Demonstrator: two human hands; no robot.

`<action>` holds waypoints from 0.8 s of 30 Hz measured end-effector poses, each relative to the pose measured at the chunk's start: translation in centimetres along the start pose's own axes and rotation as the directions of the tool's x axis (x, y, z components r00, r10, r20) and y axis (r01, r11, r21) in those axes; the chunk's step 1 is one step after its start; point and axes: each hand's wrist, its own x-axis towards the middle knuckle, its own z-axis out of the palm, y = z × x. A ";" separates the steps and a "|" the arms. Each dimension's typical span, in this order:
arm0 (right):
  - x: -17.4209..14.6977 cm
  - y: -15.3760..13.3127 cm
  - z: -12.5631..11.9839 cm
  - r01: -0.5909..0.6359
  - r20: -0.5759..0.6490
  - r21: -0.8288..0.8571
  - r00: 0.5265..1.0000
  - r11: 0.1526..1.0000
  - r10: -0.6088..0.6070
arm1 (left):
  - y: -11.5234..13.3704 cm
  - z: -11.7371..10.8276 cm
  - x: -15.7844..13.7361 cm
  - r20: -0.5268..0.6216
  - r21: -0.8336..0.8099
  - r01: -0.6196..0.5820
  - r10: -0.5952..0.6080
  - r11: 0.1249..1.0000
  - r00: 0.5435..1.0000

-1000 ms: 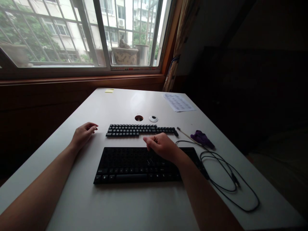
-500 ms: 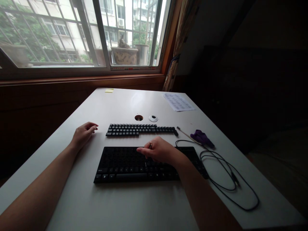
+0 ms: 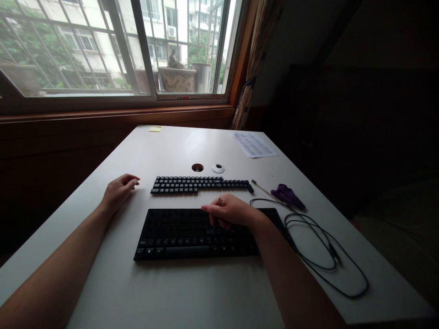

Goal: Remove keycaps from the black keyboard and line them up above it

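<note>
1. Keyboard (image 3: 188,252), 1, black, lies on 1 white desk (image 3: 164,297).
2. Right hand (image 3: 228,211) hangs over it, fingers curled; cannot tell whether they pinch anything.
3. Left hand (image 3: 120,189) rests left of loose keycaps (image 3: 181,185); cannot tell whether fingertips meet.
4. 1 cable (image 3: 353,298), 1 purple cloth (image 3: 287,195) lie right; key legends unreadable.

Markings on the keyboard (image 3: 185,234), loose keycaps (image 3: 187,184) and printed paper (image 3: 254,145) are too small to read.

Keyboard (image 3: 192,241) on desk (image 3: 178,297), keycaps (image 3: 188,185) behind it, cable (image 3: 353,297) at right
</note>
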 end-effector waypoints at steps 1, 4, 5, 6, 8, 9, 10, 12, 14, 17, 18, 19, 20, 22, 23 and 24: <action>0.2 0.2 -0.1 -0.001 0.001 0.009 1.000 1.000 0.001 | 0.0 0.0 0.0 -0.001 -0.001 -0.003 0.003 1.000 1.000; 0.5 1.0 -0.6 -0.038 -0.007 0.040 0.999 0.998 0.038 | 0.0 0.0 0.0 -0.006 -0.002 -0.003 0.003 1.000 1.000; 0.6 1.3 -0.7 -0.051 -0.007 0.055 0.999 0.997 0.051 | 0.0 0.0 0.0 -0.006 -0.001 0.000 0.000 1.000 1.000; 0.7 1.5 -0.8 -0.056 -0.004 0.067 0.998 0.996 0.056 | 0.0 0.0 0.0 -0.005 -0.001 0.003 -0.003 1.000 1.000; 0.7 1.8 -1.0 -0.046 0.005 0.084 0.999 0.995 0.045 | 0.2 0.0 0.0 -0.011 -0.003 0.000 0.000 1.000 1.000; 0.7 1.8 -1.0 -0.037 0.006 0.087 0.999 0.996 0.037 | 0.4 0.0 -0.1 -0.021 -0.005 -0.008 0.008 1.000 1.000; 0.7 1.8 -1.0 -0.031 0.003 0.087 1.000 0.996 0.030 | 0.6 0.1 -0.2 -0.036 -0.011 -0.023 0.022 1.000 0.999; 0.7 1.8 -0.9 -0.026 -0.010 0.087 1.000 0.996 0.027 | 1.4 0.2 -0.6 -0.096 -0.035 -0.059 0.055 0.998 0.994; 0.7 1.9 -1.0 -0.020 -0.035 0.092 0.999 0.996 0.024 | 2.3 0.4 -1.2 -0.133 -0.063 -0.127 0.118 0.990 0.984; 0.8 1.9 -1.1 0.003 -0.076 0.121 0.997 0.993 0.006 | 4.2 0.6 -2.3 -0.112 -0.056 -0.280 0.273 0.958 0.955; 0.9 1.9 -1.1 0.018 -0.097 0.136 0.995 0.991 -0.004 | 4.9 0.7 -2.7 -0.097 -0.060 -0.339 0.332 0.939 0.938; 1.0 1.9 -1.1 0.037 -0.123 0.153 0.992 0.988 -0.018 | 5.6 0.9 -3.1 -0.076 -0.066 -0.397 0.393 0.915 0.917; 1.1 1.9 -1.1 0.058 -0.154 0.169 0.988 0.984 -0.031 | 6.3 1.1 -3.5 -0.058 -0.077 -0.451 0.447 0.889 0.893; 1.3 1.7 -0.9 0.100 -0.215 0.195 0.975 0.976 -0.057 | 7.8 1.8 -4.4 0.048 -0.121 -0.534 0.542 0.837 0.839; 1.5 1.7 -0.8 0.117 -0.238 0.203 0.969 0.972 -0.067 | 8.5 2.2 -4.9 0.108 -0.148 -0.570 0.586 0.808 0.803; 1.6 1.6 -0.6 0.130 -0.254 0.208 0.964 0.969 -0.075 | 9.1 2.7 -5.4 0.156 -0.171 -0.603 0.626 0.779 0.764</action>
